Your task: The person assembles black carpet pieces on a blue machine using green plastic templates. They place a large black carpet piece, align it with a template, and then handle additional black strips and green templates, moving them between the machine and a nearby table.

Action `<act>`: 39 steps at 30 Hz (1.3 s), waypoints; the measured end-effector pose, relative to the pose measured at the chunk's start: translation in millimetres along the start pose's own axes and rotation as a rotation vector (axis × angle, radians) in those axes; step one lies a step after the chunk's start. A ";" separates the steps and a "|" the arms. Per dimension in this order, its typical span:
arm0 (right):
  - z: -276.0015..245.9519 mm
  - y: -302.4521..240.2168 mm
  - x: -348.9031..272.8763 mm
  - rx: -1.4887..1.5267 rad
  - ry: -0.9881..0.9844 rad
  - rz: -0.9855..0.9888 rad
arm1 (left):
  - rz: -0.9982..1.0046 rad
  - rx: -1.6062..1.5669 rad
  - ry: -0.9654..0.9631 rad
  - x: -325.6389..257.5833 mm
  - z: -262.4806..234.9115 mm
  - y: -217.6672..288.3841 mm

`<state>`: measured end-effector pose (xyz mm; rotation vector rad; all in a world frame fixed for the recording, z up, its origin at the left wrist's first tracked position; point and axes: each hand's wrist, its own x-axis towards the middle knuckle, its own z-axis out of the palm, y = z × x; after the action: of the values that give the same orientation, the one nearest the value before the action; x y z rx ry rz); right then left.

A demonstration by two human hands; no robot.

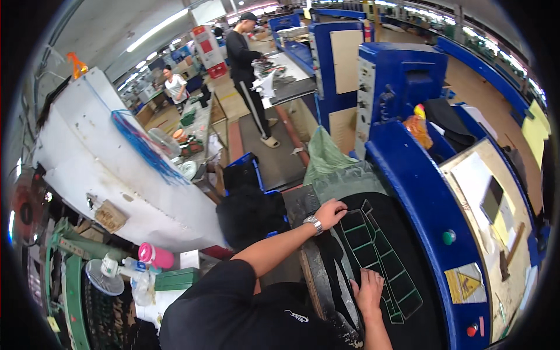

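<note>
A long metal cutting die [382, 262] lies on black sheet material [417, 265] over the press bed. Thin steel edges form its outline, with green crossbars between them. At its far left corner, my left hand [330, 214] holds the frame with bent fingers; a metal watch is on that wrist. My right hand [368, 290] is at the die's near left side, with the fingers over the edge and the thumb on the outer side. Both fingertips are partly hidden. Cut strips of black material [338, 265] lie left of the die.
The blue press [429, 233] curves along the right, with a green button [448, 237] and a red button [472, 331]. A phone [492, 197] rests on its board. Blue crates [251, 169] with black material stand ahead left. Another person [242, 58] works at a farther table.
</note>
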<state>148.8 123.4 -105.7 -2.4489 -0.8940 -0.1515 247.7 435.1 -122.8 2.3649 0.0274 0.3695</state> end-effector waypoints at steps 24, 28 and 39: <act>-67.0 -77.1 -6.6 -0.082 -0.330 0.119 | -0.099 -0.120 -0.646 52.9 23.8 -55.1; -51.9 -99.5 -83.9 -0.018 -0.392 0.139 | 0.004 0.150 -0.544 28.7 34.3 -25.7; 0.4 -87.1 -152.1 0.073 -0.367 0.148 | 0.506 0.141 -0.590 -13.3 18.3 -0.9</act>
<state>-23.8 93.2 -109.7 -2.5038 -0.8432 0.3874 240.1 421.9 -139.5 2.5100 -0.8533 -0.1151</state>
